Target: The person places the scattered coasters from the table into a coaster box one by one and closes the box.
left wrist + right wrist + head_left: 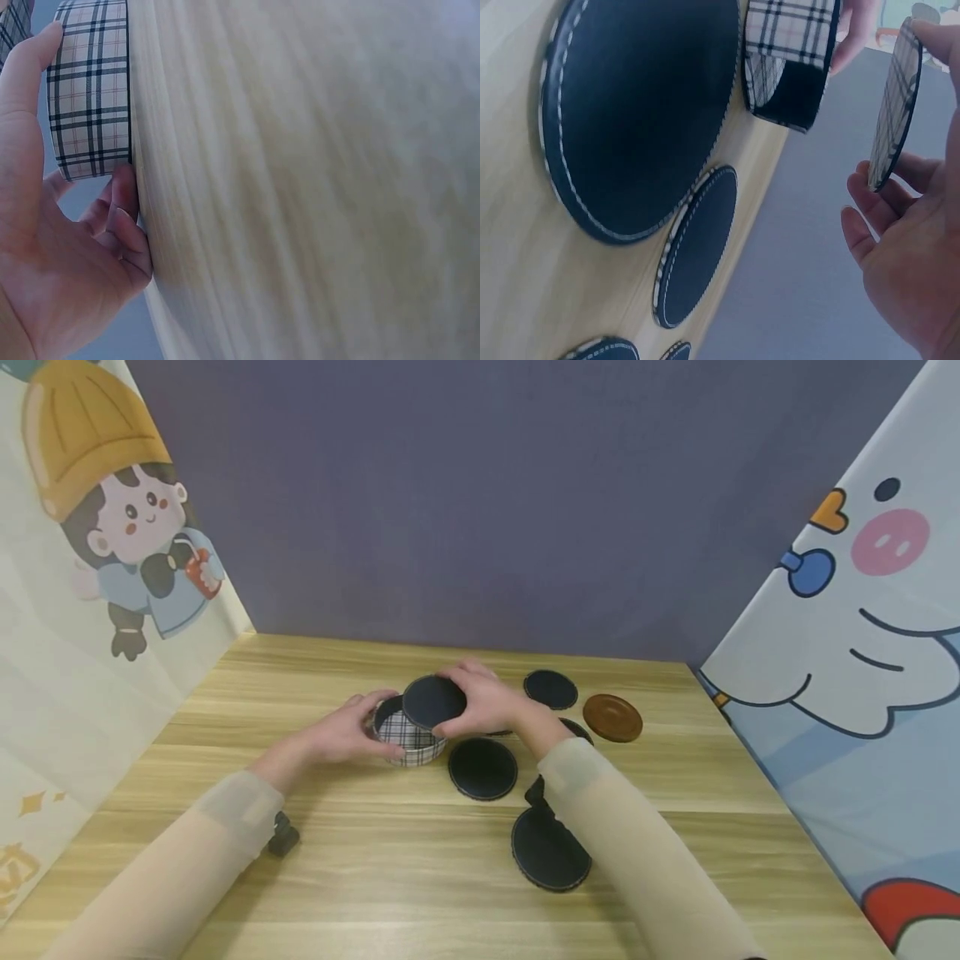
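A round plaid coaster holder [408,745] stands on the wooden table [375,868]. My left hand [377,725] grips its left side, thumb in front and fingers curled behind; the left wrist view shows them against the plaid wall [90,90]. My right hand [452,702] pinches a dark round coaster [432,702] by its edge and holds it tilted just over the holder's opening. In the right wrist view this coaster [895,105] shows a plaid underside and hangs apart from the holder [787,60].
More dark coasters lie on the table to the right: one [482,768] beside the holder, one [550,852] near my right forearm, one [551,689] farther back. A brown coaster [612,717] lies beyond them. Cartoon-printed panels wall both sides, with a grey wall behind.
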The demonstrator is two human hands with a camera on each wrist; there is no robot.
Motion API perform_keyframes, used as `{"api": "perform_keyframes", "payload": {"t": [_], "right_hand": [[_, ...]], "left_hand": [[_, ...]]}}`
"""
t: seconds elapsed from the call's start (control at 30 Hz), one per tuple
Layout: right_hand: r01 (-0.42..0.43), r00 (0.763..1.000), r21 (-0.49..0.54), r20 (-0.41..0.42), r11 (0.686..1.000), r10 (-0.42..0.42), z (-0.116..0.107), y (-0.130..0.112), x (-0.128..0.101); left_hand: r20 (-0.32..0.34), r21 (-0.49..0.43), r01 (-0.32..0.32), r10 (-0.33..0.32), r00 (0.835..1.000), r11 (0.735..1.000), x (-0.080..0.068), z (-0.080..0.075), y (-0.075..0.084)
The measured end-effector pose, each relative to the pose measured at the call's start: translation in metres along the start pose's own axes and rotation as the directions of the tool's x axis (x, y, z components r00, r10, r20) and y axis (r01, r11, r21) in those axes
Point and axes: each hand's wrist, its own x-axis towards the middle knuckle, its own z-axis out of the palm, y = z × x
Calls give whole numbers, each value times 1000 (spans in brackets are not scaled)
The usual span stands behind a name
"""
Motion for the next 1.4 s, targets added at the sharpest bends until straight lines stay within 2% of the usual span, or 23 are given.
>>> {"api": "perform_keyframes", "payload": {"t": [0.4,0.57,0.73,1.4], "right_hand": [[47,999,-9,22,999,-47,17,-9,10],[42,998,-1,50,999,-42,23,-13,13],[45,996,-36,74,998,-43,27,-16,16],[8,993,-107,119,994,5,34,-19,25]], "left_hand": [[19,-35,15,-15,1000,999,2,1,0],[18,-26,18,-18,1000,999,2,1,-1],[21,-30,8,-8,1000,1000,2,1,-2],[29,-45,-6,8,1000,999,1,0,-2]]}}
